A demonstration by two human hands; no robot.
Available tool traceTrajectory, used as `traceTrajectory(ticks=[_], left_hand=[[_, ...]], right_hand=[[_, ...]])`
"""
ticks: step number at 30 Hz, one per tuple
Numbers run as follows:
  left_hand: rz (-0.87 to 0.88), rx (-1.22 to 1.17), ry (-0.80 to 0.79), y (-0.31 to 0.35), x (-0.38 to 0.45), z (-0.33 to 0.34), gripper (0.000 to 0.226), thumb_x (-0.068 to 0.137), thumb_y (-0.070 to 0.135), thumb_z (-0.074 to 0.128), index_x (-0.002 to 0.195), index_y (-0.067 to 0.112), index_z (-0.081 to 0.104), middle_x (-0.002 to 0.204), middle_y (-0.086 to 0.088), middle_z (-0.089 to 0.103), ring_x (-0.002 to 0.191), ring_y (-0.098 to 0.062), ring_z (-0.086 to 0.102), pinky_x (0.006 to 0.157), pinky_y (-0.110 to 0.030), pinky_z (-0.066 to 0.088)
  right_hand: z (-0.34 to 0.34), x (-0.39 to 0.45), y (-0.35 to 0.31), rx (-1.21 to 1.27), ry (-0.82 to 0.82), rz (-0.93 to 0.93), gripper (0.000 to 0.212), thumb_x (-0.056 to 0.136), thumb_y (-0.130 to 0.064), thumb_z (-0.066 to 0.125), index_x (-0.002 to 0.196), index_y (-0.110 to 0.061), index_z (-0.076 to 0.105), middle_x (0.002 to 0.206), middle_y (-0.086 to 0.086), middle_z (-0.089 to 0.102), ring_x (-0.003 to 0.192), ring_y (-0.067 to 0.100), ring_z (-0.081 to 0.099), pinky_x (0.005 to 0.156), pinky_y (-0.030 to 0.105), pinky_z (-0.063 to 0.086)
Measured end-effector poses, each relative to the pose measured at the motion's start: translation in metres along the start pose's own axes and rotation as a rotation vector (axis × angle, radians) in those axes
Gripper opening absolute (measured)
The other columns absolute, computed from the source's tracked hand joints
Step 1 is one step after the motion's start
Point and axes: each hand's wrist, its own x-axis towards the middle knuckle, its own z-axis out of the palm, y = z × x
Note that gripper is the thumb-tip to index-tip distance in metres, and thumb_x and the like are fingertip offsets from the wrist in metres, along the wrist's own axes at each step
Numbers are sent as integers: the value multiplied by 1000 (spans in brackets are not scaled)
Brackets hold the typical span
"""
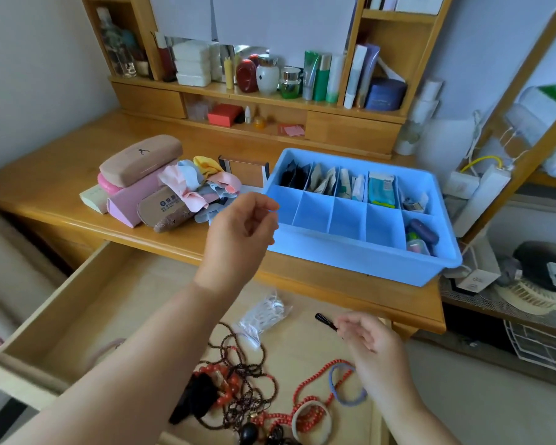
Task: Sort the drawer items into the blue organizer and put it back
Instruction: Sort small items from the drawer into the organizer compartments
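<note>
One blue organizer (360,220) sits on the desk (61,184), its long axis running left to right, four front compartments bare, while the right hand (366,335) pinches a small black clip (325,320) over the open drawer (87,303) and the left hand (241,226) hovers loosely curled, holding nothing.

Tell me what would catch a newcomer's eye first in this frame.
The blue organizer on the wooden desk stands out, its back compartments filled and most front ones bare. Below it, the open drawer holds a tangle of red and brown bead necklaces. The left hand is raised near the organizer's corner, while the right hand pinches a small black item in its fingers over the drawer.
</note>
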Motion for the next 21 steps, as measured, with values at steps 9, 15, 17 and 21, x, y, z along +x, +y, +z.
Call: traceTrajectory(ticks=[9,15,17,21], left_hand=[[-23,435,-645,-89,-101,54,18,90,15,57,102,24,67,91,8,63,72,-6,55,68,-16,44],[76,896,-1063,-120,-139,124,33,90,19,49,124,18,51,127,-7,43,104,-31,54,84,-43,46],[117,948,-1045,-120,-139,131,33,93,21,47,126,19,49,126,-8,46,104,-32,55,82,-44,46],[-80,611,-743,-118,-127,104,17,94,30,48,102,20,59,99,-1,64,88,-20,61,74,-31,46]], right_hand=[[-32,-13,37,-501,21,-173,26,87,1,58,96,-20,70,94,-16,66,88,-1,62,77,6,44],[-27,-18,51,-636,-29,-304,36,77,14,59,92,-15,71,86,-9,66,84,9,61,82,18,49],[-25,-20,56,-702,-41,-387,36,71,16,64,89,-14,71,83,-8,67,81,10,61,93,37,49],[-22,-21,63,-756,-26,-411,29,74,7,69,91,-16,70,85,-11,67,79,8,62,104,44,39]])
